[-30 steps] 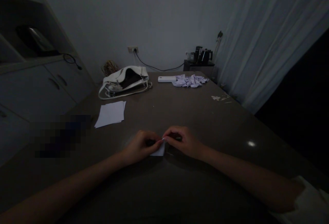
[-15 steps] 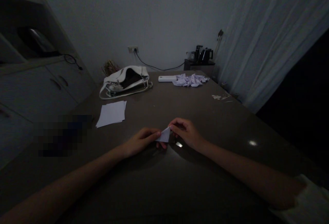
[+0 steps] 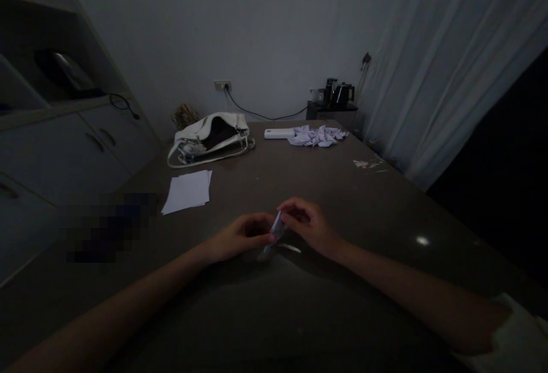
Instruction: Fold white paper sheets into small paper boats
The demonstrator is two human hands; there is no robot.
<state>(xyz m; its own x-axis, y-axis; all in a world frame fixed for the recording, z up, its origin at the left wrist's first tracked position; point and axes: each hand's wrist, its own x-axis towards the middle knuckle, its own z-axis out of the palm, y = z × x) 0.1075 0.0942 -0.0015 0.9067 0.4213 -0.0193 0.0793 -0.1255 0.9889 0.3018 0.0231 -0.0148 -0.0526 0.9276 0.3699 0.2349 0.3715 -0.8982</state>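
A small folded piece of white paper (image 3: 276, 229) is held up between my two hands over the dark table, turned nearly edge-on to me. My left hand (image 3: 240, 238) pinches its lower left side, thumb in front. At its upper right, the thumb and fingers of my right hand (image 3: 309, 225) grip the paper. The folds themselves are too dim to make out. To the left of my hands lies a small stack of white paper sheets (image 3: 187, 191).
A white handbag (image 3: 214, 136) sits at the back left of the table (image 3: 265, 316). Farther right are a white handle-like object (image 3: 278, 133) and a heap of folded papers (image 3: 319, 136). Small scraps (image 3: 366, 164) lie near the right edge, and a black kettle (image 3: 342, 95) stands behind.
The folded paper has turned from showing its flat face to nearly edge-on. My left fingers have shifted up behind it, while my right hand keeps its hold. The view has tipped slightly.
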